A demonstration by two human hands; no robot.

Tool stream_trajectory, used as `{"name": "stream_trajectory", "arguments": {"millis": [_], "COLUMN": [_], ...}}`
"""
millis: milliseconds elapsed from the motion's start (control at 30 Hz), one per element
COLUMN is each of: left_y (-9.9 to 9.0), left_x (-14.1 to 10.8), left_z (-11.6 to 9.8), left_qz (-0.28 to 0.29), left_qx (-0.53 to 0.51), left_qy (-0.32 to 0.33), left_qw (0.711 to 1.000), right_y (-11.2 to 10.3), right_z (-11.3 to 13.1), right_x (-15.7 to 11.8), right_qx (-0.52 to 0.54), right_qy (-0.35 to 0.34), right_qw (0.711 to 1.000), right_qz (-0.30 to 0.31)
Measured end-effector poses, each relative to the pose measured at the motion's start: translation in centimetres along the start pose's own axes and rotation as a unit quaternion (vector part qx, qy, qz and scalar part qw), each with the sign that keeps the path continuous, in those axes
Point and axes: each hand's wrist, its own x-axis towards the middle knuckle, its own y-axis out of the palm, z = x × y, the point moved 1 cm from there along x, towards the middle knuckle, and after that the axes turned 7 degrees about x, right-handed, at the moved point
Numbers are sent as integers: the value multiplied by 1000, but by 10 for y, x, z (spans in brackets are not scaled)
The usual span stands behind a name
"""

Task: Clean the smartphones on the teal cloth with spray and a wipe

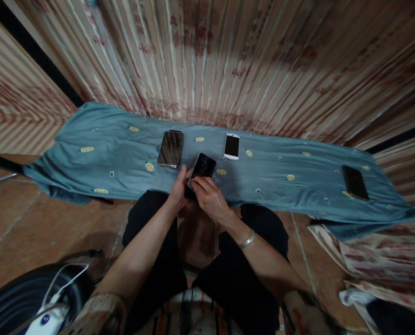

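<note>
My left hand (179,188) is closed around the left edge of a dark smartphone (204,164), which tilts over the near edge of the cloth-covered surface. Over the lower part of this phone lies my right hand (209,195), fingers bent and pressed together; whatever they pinch, if anything, is hidden. Left of my hands rests a stack of dark, shiny phones (171,148). Just beyond them to the right, a white smartphone (232,146) with a black screen lies flat. Another dark phone (355,182) lies at the far right end.
A teal cloth (270,163) with yellow patterns covers the long, narrow surface. Behind it hangs a pleated, flowered curtain (207,60). At the lower left, a white power strip (49,318) with a plugged-in cable sits by a coiled black hose (10,298) on the tiled floor.
</note>
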Motion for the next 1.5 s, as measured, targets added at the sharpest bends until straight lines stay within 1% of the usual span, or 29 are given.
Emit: {"name": "stream_trajectory", "arguments": {"millis": [167, 267, 433, 600, 700, 900, 1000, 1200, 1433, 1500], "left_y": [0, 0, -1, -1, 0, 7, 11, 10, 14, 16], "left_x": [2, 1, -1, 1, 2, -5, -8, -6, -10, -11], "left_z": [2, 1, -2, 0, 1, -6, -10, -8, -13, -15], "left_qz": [15, 13, -7, 7, 7, -19, -30, -21, -26, -15], "left_qx": [-4, -3, -2, -5, -2, -11, -19, -22, -24, -32], "left_qy": [-9, -10, -5, -10, -9, -6, -13, -13, -14, -11], "left_qw": [1000, 1000, 1000, 1000, 1000, 1000, 999, 999, 999, 999], "right_y": [-2, 1, 5, 0, -1, 3, 3, 1, 7, 7], "right_z": [-2, 2, 9, 4, 4, 14, 14, 10, 16, 17], "right_x": [1, -2, -6, -2, -3, -7, -6, -4, -10, -10], "right_qx": [-4, -6, -3, 8, 5, 1, 6, 7, 10, 11], "right_qy": [16, 2, -23, -2, -2, -39, -36, -17, -49, -54], "right_qw": [1000, 1000, 1000, 1000, 1000, 999, 999, 1000, 999, 999], "right_qz": [-3, 3, 16, 13, 10, 15, 17, 3, 5, 3]}}
